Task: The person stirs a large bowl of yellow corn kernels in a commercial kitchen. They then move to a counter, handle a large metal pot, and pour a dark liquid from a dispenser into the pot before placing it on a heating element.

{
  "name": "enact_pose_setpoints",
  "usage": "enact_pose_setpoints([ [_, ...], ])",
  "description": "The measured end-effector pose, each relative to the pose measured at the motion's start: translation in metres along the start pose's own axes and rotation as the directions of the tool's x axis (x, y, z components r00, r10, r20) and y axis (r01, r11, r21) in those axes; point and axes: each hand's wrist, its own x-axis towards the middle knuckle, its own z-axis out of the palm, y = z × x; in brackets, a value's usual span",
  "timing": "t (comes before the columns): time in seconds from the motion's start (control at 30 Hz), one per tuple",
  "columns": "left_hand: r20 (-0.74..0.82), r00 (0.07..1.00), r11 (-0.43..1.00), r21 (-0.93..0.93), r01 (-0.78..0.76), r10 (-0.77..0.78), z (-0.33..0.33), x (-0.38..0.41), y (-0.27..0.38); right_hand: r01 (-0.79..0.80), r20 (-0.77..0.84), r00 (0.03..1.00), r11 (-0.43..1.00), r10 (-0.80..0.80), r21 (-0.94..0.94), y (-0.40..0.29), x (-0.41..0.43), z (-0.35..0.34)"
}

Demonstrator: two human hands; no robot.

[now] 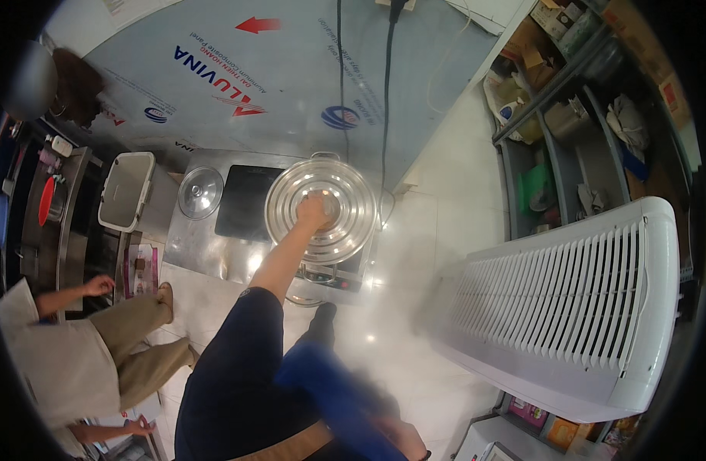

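A large stainless steel pot lid [350, 230] with ringed steps covers a round pot whose handle [319, 273] juts out at the near side. My left hand [314, 211] reaches out and grips the lid at its centre, hiding the knob. Beneath the pot is a cooker [353, 281] with a small red light. Low in the picture, my right hand [403, 438] is close to my body and partly cut off by the frame. It holds a blue cloth [330, 377] that is blurred by motion.
To the left on the steel table [194, 248] are a black cooktop [243, 201] and a smaller round lid [200, 193]. A grey bin [122, 190] stands beyond. A co-worker [65, 357] is at left. A white louvred appliance [549, 299] and shelving [589, 161] occupy the right.
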Motion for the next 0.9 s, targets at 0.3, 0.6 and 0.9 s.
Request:
enact_pose_setpoints([
  [0.3, 0.032, 0.995, 0.994, 0.056, -0.096, 0.095, -0.017, 0.026, -0.007, -0.007, -0.021, 1.000, 1.000, 0.007, 0.023, -0.044, 0.054, 0.003],
  [0.6, 0.176, 0.954, 0.761, -0.644, -0.076, 0.244, -0.140, 0.028, -0.107, -0.087, -0.029, 0.996, 0.993, 0.085, -0.076, -0.063, 0.071, 0.001],
  [0.9, 0.127, 0.961, 0.385, -0.923, 0.023, 0.246, -0.174, 0.020, -0.126, -0.062, -0.007, 0.998, 0.998, 0.062, 0.020, -0.050, 0.072, 0.004],
])
